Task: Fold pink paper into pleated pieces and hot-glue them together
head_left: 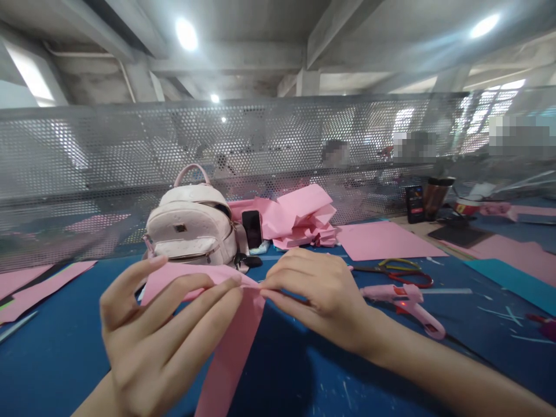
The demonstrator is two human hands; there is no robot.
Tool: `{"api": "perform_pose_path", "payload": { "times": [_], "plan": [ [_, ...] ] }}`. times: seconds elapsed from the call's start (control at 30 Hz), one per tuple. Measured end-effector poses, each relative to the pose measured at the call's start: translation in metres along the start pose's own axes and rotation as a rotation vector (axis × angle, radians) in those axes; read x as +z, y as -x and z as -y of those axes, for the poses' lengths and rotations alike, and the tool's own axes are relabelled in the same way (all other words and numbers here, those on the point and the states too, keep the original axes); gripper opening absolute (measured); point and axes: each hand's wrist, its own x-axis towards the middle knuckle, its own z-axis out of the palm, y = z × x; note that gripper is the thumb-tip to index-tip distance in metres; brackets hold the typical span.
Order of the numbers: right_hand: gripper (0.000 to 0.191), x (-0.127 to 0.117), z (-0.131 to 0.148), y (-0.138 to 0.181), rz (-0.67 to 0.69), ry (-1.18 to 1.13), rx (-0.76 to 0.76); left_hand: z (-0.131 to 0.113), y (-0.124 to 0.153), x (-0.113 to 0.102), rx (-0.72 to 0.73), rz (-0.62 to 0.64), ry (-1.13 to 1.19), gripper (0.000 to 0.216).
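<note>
Between my two hands is a pink paper strip [232,347], bent at the top, with one end hanging down toward me. My left hand [160,336] reaches over it, fingers pressed along the bent upper part; the thumb side is partly hidden. On the right, my right hand [317,295] pinches the strip's corner between thumb and fingertips. A pink glue gun [408,301] with a small red light lies on the blue table just beyond my right wrist. Behind it are scissors [417,277] with red handles.
A white backpack [191,226] stands ahead, a phone [252,229] leaning beside it. Crumpled pink paper [304,217] and a flat pink sheet [386,240] lie at the back. A perforated metal screen [273,127] closes off the far side. Blue paper [512,281] lies at right.
</note>
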Motion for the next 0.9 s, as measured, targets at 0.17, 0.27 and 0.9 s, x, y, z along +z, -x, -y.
{"api": "perform_pose_path", "payload": {
  "times": [0.17, 0.27, 0.9],
  "plan": [
    [0.018, -0.001, 0.002, 0.001, 0.05, 0.019, 0.021, -0.001, 0.002, 0.002, -0.006, -0.019, 0.002, 0.007],
    [0.018, 0.0, 0.002, 0.001, 0.088, 0.025, 0.043, -0.002, 0.003, 0.005, 0.018, -0.002, -0.004, 0.009],
    [0.016, 0.007, 0.001, 0.002, 0.073, -0.012, 0.057, -0.019, 0.013, 0.02, -0.064, -0.088, 0.035, 0.01]
  ]
}}
